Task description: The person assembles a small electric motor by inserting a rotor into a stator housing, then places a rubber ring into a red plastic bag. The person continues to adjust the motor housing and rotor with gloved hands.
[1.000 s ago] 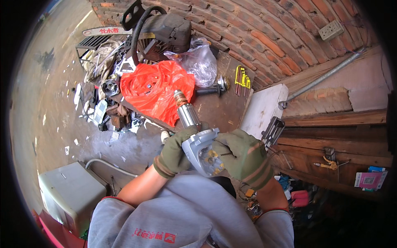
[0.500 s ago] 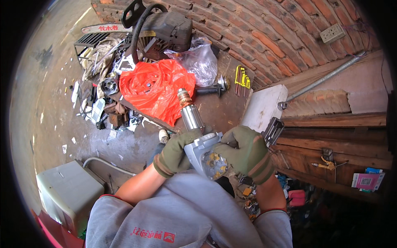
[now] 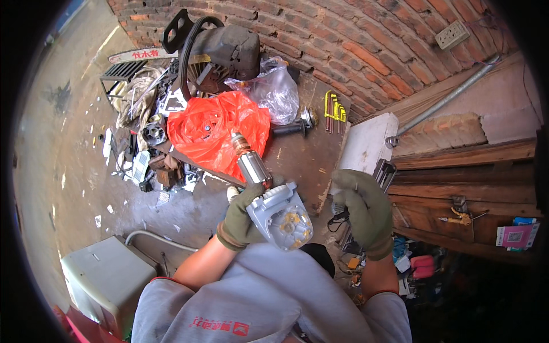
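My gloved left hand (image 3: pixel 241 220) is closed around a grey metal gear housing (image 3: pixel 283 220), its round open face with yellowish grease toward me. A motor armature (image 3: pixel 252 167) with a copper commutator projects from the housing's far end, tilted up and left. To the right, my gloved right hand (image 3: pixel 366 208) is apart from the housing, fingers curled. A small greyish piece and a thin dark cord (image 3: pixel 338 220) show by its fingertips; whether they are in its grip is unclear.
Ahead lies a brown bench (image 3: pixel 303 157) with a red plastic bag (image 3: pixel 220 131), a clear bag (image 3: pixel 277 94), a chainsaw (image 3: pixel 229 51) and a hex key set (image 3: pixel 335 108). A white board (image 3: pixel 366 140) stands right. Scrap litters the floor left, near a pale box-shaped cabinet (image 3: pixel 108 277).
My right hand has come off the gear housing and moved right. The housing now tilts further left in my left hand, its open face more exposed. The view has shifted slightly.
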`<state>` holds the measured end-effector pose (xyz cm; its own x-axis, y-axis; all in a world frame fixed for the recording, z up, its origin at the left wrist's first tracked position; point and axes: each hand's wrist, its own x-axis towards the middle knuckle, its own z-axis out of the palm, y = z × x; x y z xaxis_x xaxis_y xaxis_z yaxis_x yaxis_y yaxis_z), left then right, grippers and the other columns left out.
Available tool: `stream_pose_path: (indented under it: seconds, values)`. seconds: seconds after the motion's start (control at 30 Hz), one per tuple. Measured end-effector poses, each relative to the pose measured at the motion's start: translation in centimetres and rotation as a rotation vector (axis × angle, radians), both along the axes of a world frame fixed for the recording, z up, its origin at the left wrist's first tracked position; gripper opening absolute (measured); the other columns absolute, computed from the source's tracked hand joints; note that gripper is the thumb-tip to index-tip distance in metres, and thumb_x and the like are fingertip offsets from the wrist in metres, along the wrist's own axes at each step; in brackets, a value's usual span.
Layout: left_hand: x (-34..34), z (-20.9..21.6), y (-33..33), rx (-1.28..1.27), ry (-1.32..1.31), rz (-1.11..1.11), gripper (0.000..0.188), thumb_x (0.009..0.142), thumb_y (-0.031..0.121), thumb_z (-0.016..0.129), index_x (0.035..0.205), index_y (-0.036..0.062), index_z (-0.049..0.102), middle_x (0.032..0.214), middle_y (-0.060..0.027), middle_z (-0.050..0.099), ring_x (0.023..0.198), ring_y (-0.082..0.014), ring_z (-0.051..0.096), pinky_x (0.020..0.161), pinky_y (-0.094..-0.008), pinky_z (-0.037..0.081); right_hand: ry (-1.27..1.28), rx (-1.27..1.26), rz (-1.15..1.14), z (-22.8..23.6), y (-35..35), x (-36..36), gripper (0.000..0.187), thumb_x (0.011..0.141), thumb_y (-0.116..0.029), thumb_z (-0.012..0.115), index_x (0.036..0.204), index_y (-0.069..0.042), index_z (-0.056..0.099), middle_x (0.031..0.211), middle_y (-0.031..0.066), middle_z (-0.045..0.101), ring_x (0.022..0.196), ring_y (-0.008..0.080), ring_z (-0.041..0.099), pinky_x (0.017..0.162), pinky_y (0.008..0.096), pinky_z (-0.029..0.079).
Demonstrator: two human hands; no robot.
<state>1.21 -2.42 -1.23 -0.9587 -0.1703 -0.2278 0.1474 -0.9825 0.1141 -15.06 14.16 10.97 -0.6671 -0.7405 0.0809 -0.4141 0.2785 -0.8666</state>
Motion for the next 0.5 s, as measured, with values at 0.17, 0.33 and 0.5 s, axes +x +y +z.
stream_pose_path:
  seconds: [0.17, 0.33, 0.5]
  values:
    - [0.1, 0.8, -0.4, -0.121, -0.001, 0.062, 0.049, 0.097, 0.048, 0.064, 0.125, 0.0086, 0.062, 0.134, -0.0155, 0.062, 0.123, -0.0429, 0.061, 0.1, -0.0639, 0.051, 0.041, 0.146, -0.04, -1.0, 1.4, 2.2, 0.029, 0.101, -0.012, 0.061, 0.125, 0.001, 0.068, 0.095, 0.0171, 0.073, 0.074, 0.0194, 0.068, 0.072, 0.0319, 0.056]
    - [0.5, -0.4, -0.7, -0.15, 0.116, 0.071, 0.05, 0.096, 0.047, 0.064, 0.131, 0.0114, 0.062, 0.138, -0.0152, 0.061, 0.132, -0.0433, 0.054, 0.107, -0.0689, 0.044, 0.034, 0.252, -0.168, -3.7, 2.4, 2.9, 0.027, 0.1, -0.011, 0.061, 0.123, 0.002, 0.069, 0.095, 0.0197, 0.073, 0.083, 0.0291, 0.073, 0.076, 0.0371, 0.057]
    - [0.8, 0.0, -1.0, -0.116, 0.175, 0.079, 0.06, 0.094, 0.042, 0.068, 0.14, 0.0068, 0.056, 0.142, -0.0174, 0.056, 0.134, -0.0419, 0.052, 0.113, -0.0567, 0.041, 0.161, 0.067, -0.069, -4.9, 3.5, 3.2, 0.03, 0.097, -0.005, 0.059, 0.125, 0.002, 0.067, 0.106, 0.0207, 0.074, 0.096, 0.0288, 0.074, 0.082, 0.0368, 0.057]
